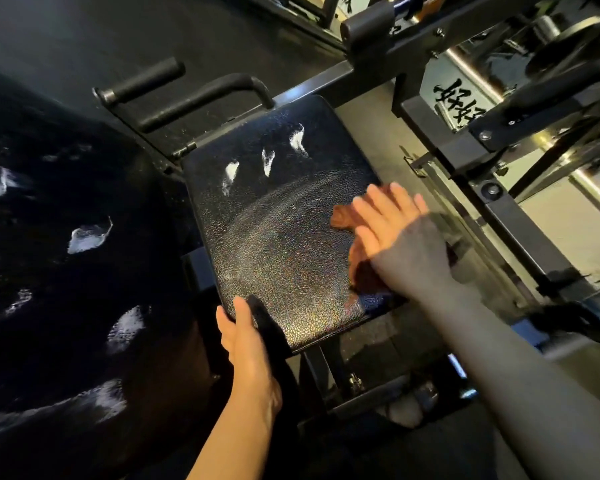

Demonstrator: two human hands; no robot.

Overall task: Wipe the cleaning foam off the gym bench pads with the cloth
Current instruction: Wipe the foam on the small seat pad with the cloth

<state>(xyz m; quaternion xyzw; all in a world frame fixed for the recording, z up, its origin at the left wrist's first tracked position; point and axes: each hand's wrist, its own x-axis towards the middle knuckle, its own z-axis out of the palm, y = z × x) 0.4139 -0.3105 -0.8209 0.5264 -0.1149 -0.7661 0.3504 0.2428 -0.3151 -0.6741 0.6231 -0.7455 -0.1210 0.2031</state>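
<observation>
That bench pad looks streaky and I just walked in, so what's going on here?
A person is wiping cleaning foam off it. The right hand presses an orange cloth flat on the seat pad near its right edge, while the left hand grips the pad's near corner. The near part shows wet streaks; three foam blobs remain at the far end. The larger pad on the left has foam patches too.

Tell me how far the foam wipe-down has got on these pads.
Done: the near half of the seat pad shows only thin wipe streaks. In hand: the right hand presses the cloth flat on it; the left hand grips its near edge. Left: three foam dabs at the far end and the back pad patches.
</observation>
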